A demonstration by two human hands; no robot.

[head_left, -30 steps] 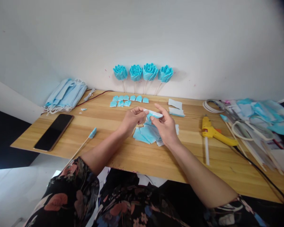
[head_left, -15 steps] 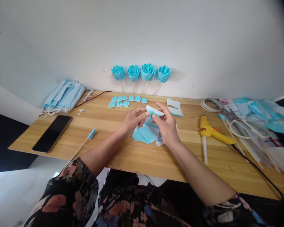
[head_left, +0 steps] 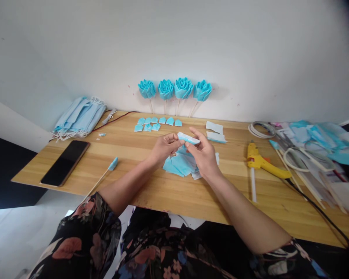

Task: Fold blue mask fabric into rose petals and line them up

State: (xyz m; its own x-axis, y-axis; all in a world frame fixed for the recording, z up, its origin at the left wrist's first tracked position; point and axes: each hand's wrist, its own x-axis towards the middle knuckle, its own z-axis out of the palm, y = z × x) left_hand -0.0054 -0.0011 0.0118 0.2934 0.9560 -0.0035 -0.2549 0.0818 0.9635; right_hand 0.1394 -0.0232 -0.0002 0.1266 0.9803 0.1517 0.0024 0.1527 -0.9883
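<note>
The left hand (head_left: 166, 147) has its thumb clamped against curled fingers on one end of a blue-and-white strip (head_left: 189, 138). The right hand (head_left: 204, 153) pinches the strip's other end over its thumb, index finger lifted away from the rest. The two thumbs come almost together under the strip, which is held just above the loose blue pieces (head_left: 178, 165) and looks doubled along its length.

I'd judge this to be a folding step, the edge being lined up and creased between the fingertips. The next move seems to call for a light, even pinch at both ends, so that the soft layers don't slip apart.

Beyond the hands, two pale strips (head_left: 214, 127) lie on the wooden table (head_left: 151, 193), and small blue folded pieces (head_left: 170, 121) sit in two rows. Behind those, four blue flowers (head_left: 184, 88) on thin sticks lean near the wall. To the left are a blue-tipped stick (head_left: 113, 164), a dark-screened phone (head_left: 65, 162) and a pile of face masks (head_left: 80, 114). To the right are a yellow glue gun (head_left: 253, 155), white-handled scissors (head_left: 296, 159) and a heap of blue scraps (head_left: 322, 133).

I can read no brand, label or writing anywhere; any marking on the glue gun is too small to make out from here.
</note>
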